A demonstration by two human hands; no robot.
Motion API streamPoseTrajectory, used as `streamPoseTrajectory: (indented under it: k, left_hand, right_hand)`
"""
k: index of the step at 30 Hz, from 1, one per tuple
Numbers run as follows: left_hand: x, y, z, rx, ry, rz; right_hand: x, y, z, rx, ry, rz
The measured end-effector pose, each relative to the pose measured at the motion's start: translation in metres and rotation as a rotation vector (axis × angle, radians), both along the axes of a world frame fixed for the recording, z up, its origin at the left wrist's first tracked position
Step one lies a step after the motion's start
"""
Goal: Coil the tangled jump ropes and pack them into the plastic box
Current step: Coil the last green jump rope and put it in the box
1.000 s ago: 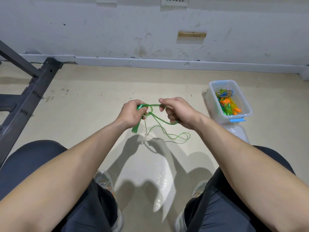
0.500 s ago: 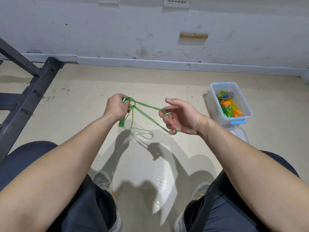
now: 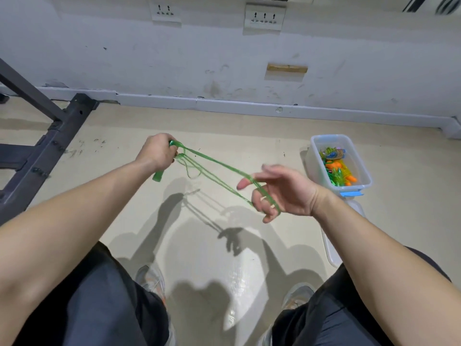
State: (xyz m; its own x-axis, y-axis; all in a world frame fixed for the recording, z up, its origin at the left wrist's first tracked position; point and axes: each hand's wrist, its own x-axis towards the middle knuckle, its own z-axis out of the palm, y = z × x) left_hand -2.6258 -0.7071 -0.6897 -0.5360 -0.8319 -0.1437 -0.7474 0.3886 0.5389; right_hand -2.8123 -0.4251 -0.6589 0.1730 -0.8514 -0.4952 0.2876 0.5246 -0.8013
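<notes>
Above the floor between your knees, a green jump rope (image 3: 214,168) stretches hand to hand.

Your left hand (image 3: 157,152) is clenched round the rope's green handle (image 3: 159,176), whose end pokes out below the fist, with gathered loops bunched at the top of the fist. Several strands run taut from there, down and to the right, to your right hand (image 3: 282,193). That hand's lower fingers curl round the strands, while the forefinger and thumb stick out loose. One slack loop hangs just beside the left fist. The plastic box (image 3: 314,156) stands open on the floor to the right of your right hand, apart from it. Bundled ropes (image 3: 339,171) in orange, green and blue lie inside. A white lid (image 3: 329,245) lies on the floor just beside the box's near end.
</notes>
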Motion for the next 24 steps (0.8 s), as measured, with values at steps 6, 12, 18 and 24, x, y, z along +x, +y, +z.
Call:
streamPoseTrajectory:
  k: [6, 12, 18, 24]
  left_hand:
    - [0.007, -0.016, 0.003, -0.072, -0.030, 0.007]
    - [0.006, -0.001, 0.005, -0.004, 0.106, 0.075]
    - [-0.014, 0.031, 0.003, 0.081, 0.246, 0.004]
    - [-0.027, 0.064, 0.022, 0.181, 0.402, -0.079]
  right_hand:
    - [-0.001, 0.008, -0.031, 0.236, 0.769, 0.136]
    - [0.002, 0.023, -0.048, 0.590, 0.785, 0.354]
    - [0.012, 0.016, -0.052, 0.438, 0.785, 0.451]
    - [0.018, -0.005, -0.052, 0.306, 1.146, 0.517]
